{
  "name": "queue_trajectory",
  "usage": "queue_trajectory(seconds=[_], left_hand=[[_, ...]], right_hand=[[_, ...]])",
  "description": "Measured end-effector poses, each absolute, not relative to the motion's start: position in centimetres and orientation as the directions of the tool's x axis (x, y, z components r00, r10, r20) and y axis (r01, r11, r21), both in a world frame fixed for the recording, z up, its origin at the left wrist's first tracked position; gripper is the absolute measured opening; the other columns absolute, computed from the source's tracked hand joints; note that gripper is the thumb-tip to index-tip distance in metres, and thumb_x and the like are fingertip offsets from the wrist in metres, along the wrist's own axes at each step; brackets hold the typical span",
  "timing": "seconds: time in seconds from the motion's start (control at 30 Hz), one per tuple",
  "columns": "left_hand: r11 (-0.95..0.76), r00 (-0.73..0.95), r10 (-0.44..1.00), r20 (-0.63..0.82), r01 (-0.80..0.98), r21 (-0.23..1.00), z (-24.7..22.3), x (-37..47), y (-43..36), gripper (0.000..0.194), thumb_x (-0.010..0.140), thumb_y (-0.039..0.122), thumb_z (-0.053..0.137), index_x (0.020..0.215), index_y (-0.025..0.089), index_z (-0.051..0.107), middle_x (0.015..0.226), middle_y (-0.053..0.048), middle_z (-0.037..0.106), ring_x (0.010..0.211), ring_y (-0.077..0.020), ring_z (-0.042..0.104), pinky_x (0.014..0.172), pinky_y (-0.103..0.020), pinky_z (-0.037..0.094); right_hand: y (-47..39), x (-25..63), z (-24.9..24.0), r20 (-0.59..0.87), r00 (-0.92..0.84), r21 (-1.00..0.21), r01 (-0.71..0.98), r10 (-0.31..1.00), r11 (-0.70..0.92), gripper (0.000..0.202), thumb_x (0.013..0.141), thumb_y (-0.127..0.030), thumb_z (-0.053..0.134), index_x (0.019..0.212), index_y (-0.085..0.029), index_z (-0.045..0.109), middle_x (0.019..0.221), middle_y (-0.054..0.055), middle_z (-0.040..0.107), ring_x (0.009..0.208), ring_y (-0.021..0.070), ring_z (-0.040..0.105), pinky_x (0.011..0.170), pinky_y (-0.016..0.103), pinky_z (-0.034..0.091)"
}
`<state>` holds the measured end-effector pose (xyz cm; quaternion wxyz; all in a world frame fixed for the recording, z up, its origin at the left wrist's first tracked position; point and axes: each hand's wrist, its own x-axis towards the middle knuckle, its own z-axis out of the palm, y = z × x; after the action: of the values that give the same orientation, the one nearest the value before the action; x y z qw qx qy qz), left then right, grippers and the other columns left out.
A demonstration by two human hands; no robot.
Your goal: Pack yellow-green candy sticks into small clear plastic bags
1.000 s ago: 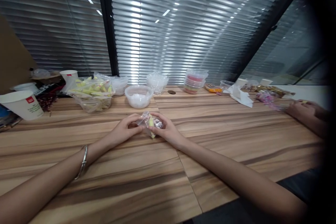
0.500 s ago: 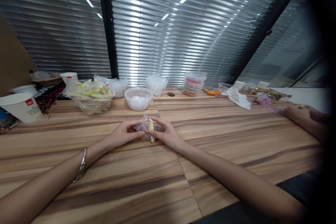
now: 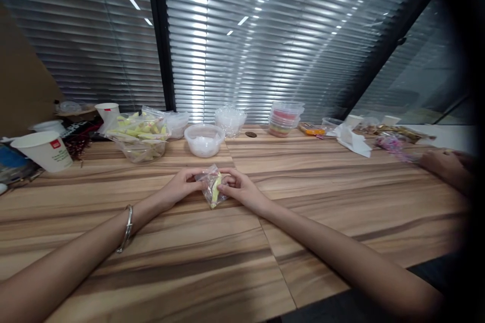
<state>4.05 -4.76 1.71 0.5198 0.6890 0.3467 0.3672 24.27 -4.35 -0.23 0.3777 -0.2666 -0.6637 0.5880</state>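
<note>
At the middle of the table (image 3: 159, 272), on the near side of a clear bowl (image 3: 190, 145): one small clear packet (image 3: 206, 180), crinkled, with one slender yellow piece (image 3: 214, 194) set slantwise against or within the plastic; which of the two cannot be told.

Left hand (image 3: 184, 183): thumb and fingers drawn together on the packet's left edge; silvery bracelet (image 3: 128, 227) at the wrist. Right hand (image 3: 242, 192): thumb pressed to the yellow piece, fingers bent behind, packet pinched between. Whether the packet touches the table cannot be told.

Clear bowl: whitish contents. To its left: one large clear bag (image 3: 138, 133), filled with similar yellow pieces; two paper cups, one small (image 3: 107, 109) behind, one larger (image 3: 45, 153), tilted in view, nearer the edge. To its right, by the blinds (image 3: 265, 50): one stack of clear tubs (image 3: 285, 119), red showing within; one orange item (image 3: 313, 130); one crumpled white paper (image 3: 353, 141). Far right: another person's hand (image 3: 441, 161), blurred, near pink-and-clear wrapping (image 3: 394, 144).
</note>
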Motion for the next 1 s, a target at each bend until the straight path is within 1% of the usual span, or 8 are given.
queue_trajectory(seconds=[0.1,0.2,0.33,0.43,0.5,0.63,0.8,1.0], left_hand=[[-0.221,0.479,0.864,0.155,0.085,0.972,1.5,4.1,-4.8,0.034,0.074,0.033,0.064,0.104,0.017,0.065,0.108,-0.007,0.065,0.103,-0.0248,0.056,0.092,-0.037,0.041],[-0.212,0.416,0.892,0.177,0.038,0.977,1.3,4.1,-4.7,0.043,0.073,0.033,0.065,0.113,0.018,0.058,0.112,-0.008,0.062,0.103,-0.0236,0.056,0.09,-0.036,0.043],[-0.202,0.33,0.925,0.189,0.006,0.979,1.1,4.0,-4.5,0.048,0.075,0.032,0.064,0.119,0.019,0.05,0.095,-0.006,0.064,0.094,-0.0193,0.059,0.087,-0.033,0.043],[-0.199,0.355,0.918,0.178,0.025,0.98,1.1,3.9,-4.4,0.045,0.075,0.031,0.064,0.116,0.017,0.052,0.098,-0.007,0.063,0.094,-0.0192,0.058,0.089,-0.034,0.043],[-0.201,0.397,0.903,0.167,0.046,0.979,1.1,3.9,-4.5,0.042,0.075,0.03,0.063,0.114,0.016,0.054,0.102,-0.008,0.062,0.096,-0.02,0.057,0.09,-0.035,0.042],[-0.229,0.441,0.882,0.167,0.091,0.969,1.0,4.0,-4.4,0.036,0.077,0.028,0.062,0.109,0.015,0.057,0.098,-0.008,0.063,0.093,-0.0188,0.058,0.09,-0.035,0.042],[-0.236,0.416,0.894,0.165,0.125,0.964,0.8,4.1,-4.2,0.034,0.075,0.027,0.064,0.106,0.014,0.059,0.097,-0.008,0.063,0.091,-0.0176,0.058,0.087,-0.034,0.043],[-0.205,0.316,0.933,0.172,0.077,0.976,0.6,4.0,-4.2,0.037,0.072,0.03,0.066,0.105,0.015,0.06,0.101,-0.008,0.063,0.094,-0.0187,0.058,0.088,-0.034,0.043]], right_hand=[[-4.3,24.2,-0.3,0.196,-0.56,-0.981,-0.111,0.805,0.162,0.038,0.075,-0.03,0.065,0.11,-0.021,0.052,0.086,0.001,0.064,0.079,0.0137,0.062,0.075,0.029,0.049],[-4.3,24.2,-0.4,0.188,-0.534,-0.981,-0.139,0.824,0.133,0.031,0.074,-0.03,0.066,0.1,-0.021,0.051,0.088,0.001,0.065,0.082,0.0143,0.062,0.076,0.03,0.05],[-4.3,24.1,-0.5,0.161,-0.494,-0.98,-0.183,0.854,0.079,0.035,0.072,-0.028,0.067,0.1,-0.022,0.048,0.095,0.002,0.065,0.084,0.0152,0.063,0.075,0.031,0.051],[-4.2,24.2,-0.5,0.159,-0.442,-0.975,-0.213,0.883,0.069,0.038,0.071,-0.027,0.067,0.104,-0.022,0.048,0.102,0.003,0.064,0.09,0.0164,0.062,0.079,0.032,0.051],[-4.2,24.3,-0.4,0.155,-0.405,-0.973,-0.221,0.901,0.068,0.037,0.071,-0.026,0.067,0.103,-0.021,0.049,0.101,0.003,0.064,0.09,0.0165,0.062,0.081,0.033,0.05],[-4.0,24.3,-0.4,0.141,-0.369,-0.973,-0.222,0.919,0.06,0.035,0.071,-0.026,0.066,0.101,-0.02,0.051,0.098,0.004,0.064,0.087,0.0169,0.062,0.083,0.035,0.049],[-3.8,24.4,-0.6,0.163,-0.322,-0.974,-0.205,0.933,0.1,0.032,0.07,-0.027,0.067,0.097,-0.019,0.053,0.095,0.004,0.064,0.085,0.0161,0.06,0.081,0.032,0.048],[-3.8,24.5,-0.5,0.189,-0.314,-0.977,-0.151,0.93,0.147,0.032,0.071,-0.031,0.067,0.098,-0.019,0.054,0.095,0.003,0.063,0.085,0.0161,0.058,0.08,0.031,0.047]])
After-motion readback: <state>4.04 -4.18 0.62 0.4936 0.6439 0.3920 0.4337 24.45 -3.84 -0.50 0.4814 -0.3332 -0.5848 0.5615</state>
